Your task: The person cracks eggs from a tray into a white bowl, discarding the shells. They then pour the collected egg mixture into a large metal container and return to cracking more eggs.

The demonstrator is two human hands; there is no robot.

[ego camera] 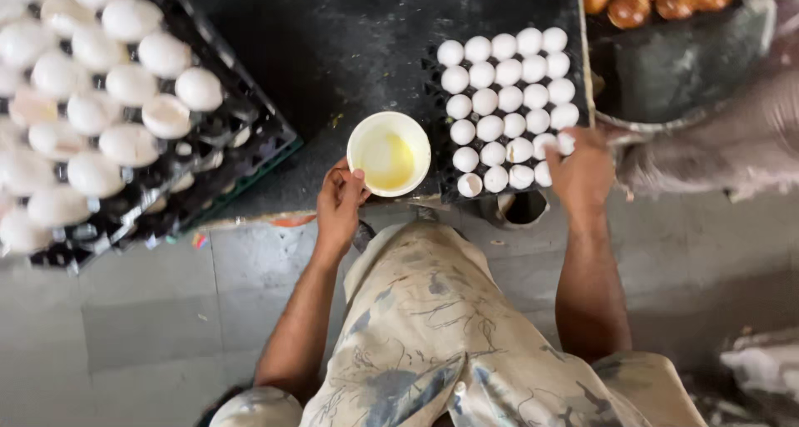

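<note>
1. Left hand [339, 201]: fingers curled round the near rim of a white bowl [389, 153], thumb on the lip, steadying it at the front edge of the dark counter [349, 44].
2. Bowl: holding a shallow pool of yellow liquid, apparently beaten or cracked egg; standing just left of the small egg tray [434, 102].
3. Right hand [580, 171]: fingertips closed on one white egg [566, 143] at the tray's right edge, near its front right corner; the rest of the hand hiding the grip, so firmness hard to judge.
4. Small tray: nearly full of white eggs, front row close to the counter's front edge; one egg near the front left corner [469, 185] looking cracked open.
5. Far left: larger black tray [250, 136] with bigger eggs, overhanging the counter's left corner.
6. Far right corner: dark round pan [666, 69] with browned round pieces [630, 8]; blurred sleeve of someone else [707, 156] beside it.
7. Likely risks: bowl so near the front edge, apt to tip if nudged; egg pinched too hard, apt to break over the tray; overhanging large tray apt to slide if bumped; passing sleeve apt to knock the right arm.
</note>
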